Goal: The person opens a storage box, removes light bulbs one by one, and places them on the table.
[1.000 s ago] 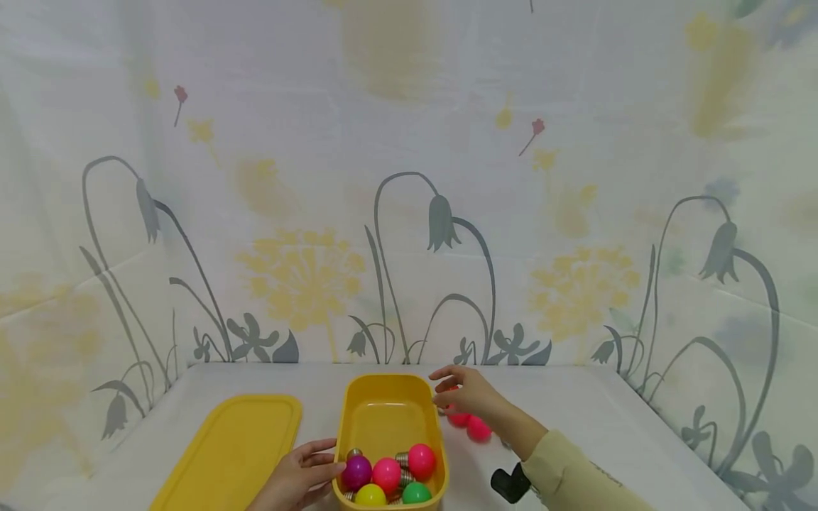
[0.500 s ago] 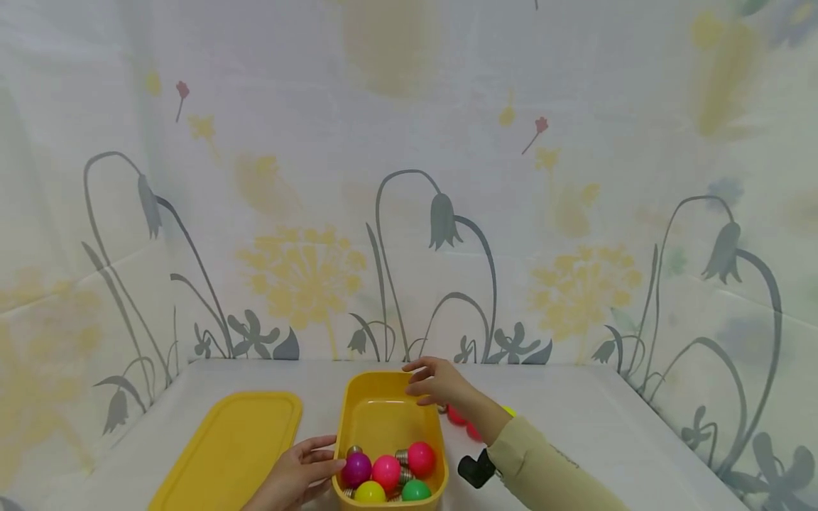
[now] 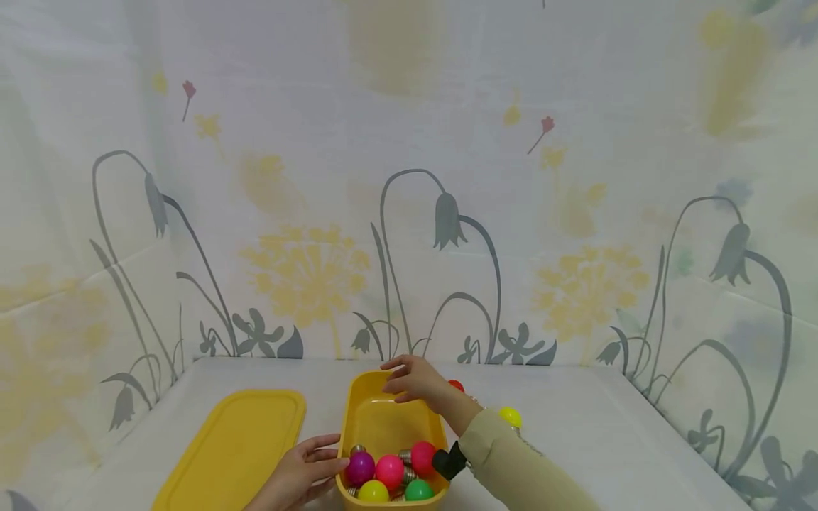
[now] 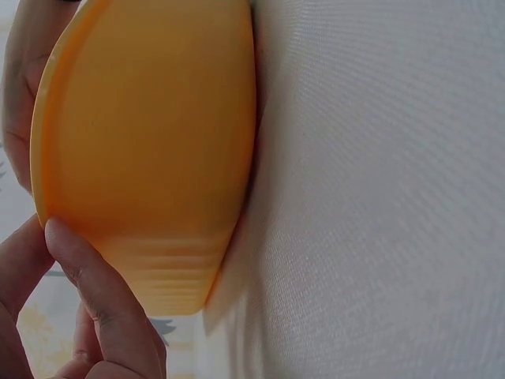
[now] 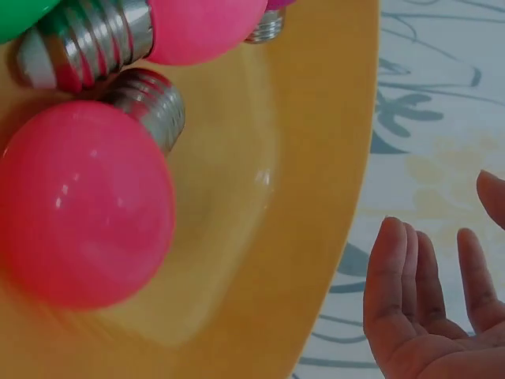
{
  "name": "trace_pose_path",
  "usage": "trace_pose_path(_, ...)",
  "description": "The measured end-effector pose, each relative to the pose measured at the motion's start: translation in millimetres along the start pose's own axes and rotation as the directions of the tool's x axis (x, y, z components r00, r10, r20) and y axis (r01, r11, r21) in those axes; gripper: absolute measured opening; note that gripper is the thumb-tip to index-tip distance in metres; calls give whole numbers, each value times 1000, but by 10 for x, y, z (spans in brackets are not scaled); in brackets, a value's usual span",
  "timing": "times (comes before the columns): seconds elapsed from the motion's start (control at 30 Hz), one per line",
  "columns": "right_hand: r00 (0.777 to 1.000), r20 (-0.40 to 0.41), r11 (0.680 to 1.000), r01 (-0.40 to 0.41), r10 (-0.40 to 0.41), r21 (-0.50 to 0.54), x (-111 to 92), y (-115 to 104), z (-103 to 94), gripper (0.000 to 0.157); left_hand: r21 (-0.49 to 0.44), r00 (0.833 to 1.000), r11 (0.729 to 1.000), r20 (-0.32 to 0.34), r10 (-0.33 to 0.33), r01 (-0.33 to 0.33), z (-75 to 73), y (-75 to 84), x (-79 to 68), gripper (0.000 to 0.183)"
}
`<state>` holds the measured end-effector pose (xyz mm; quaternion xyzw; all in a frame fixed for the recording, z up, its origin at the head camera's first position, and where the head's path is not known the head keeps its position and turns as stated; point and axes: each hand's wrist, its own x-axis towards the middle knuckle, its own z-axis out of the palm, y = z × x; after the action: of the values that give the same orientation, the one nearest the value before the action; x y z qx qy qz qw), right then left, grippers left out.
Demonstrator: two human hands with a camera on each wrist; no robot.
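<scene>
In the head view my left hand (image 3: 300,472) holds the left wall of a yellow plastic box (image 3: 393,419), its thumb at the rim. The left wrist view shows its fingertips right at the rim (image 4: 47,142). Coloured light bulbs lie at the box's near end: a purple bulb (image 3: 361,468), two pink bulbs (image 3: 390,471), a yellow bulb (image 3: 373,491) and a green bulb (image 3: 419,490). Over the box's far end hangs my right hand (image 3: 412,383), palm down and holding nothing. In the right wrist view its fingers (image 5: 385,276) are loosely extended beyond the wall, with a pink bulb (image 5: 91,205) close below.
A flat yellow lid (image 3: 233,440) lies left of the box. Right of it on the white table, partly behind my right arm, are a red bulb (image 3: 456,385) and a yellow bulb (image 3: 510,416). A printed curtain (image 3: 409,177) closes off the back.
My right hand has moved left, from beside the box's right wall to over its far end. The left hand and the bulbs in the box stay put.
</scene>
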<state>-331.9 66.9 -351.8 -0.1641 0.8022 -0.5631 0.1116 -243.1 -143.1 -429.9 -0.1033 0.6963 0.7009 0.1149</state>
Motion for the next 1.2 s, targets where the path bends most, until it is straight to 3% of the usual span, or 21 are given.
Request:
trace_pose_path(0.2, 997, 78, 1000, -24, 24, 0, 79, 71, 140, 32, 4, 1000, 1000, 29, 3, -3, -32, 11, 0, 69)
trace_pose_path(0.37, 973, 221, 996, -50, 64, -69, 129, 97, 208, 28, -13, 998, 1000, 64, 24, -24, -44, 33, -6, 68)
trace_pose_path(0.57, 916, 388, 982, -25, 98, -189, 156, 116, 255, 23, -38, 995, 998, 85, 46, -43, -25, 54, -20, 63)
trace_pose_path(0.7, 849, 508, 964, -4, 144, -266, 137, 129, 313, 25, -34, 996, 999, 77, 45, -42, -28, 44, -45, 64)
trace_pose_path(0.8, 787, 586, 947, 9, 192, -322, 132, 138, 358, 26, -30, 996, 998, 75, 52, -50, -39, 29, -53, 64)
trace_pose_path(0.93, 731, 650, 924, 69, 209, -375, 141, 131, 392, 24, -38, 996, 998, 70, 57, -54, -39, 28, -45, 63)
trace_pose_path(1.03, 717, 668, 918, 103, 199, -384, 136, 118, 403, 22, -34, 997, 998, 62, 47, -45, -35, 35, -40, 63)
trace_pose_path(1.2, 724, 663, 917, 112, 188, -383, 80, 72, 391, 21, -24, 998, 999, 55, 37, -36, -23, 31, -46, 65)
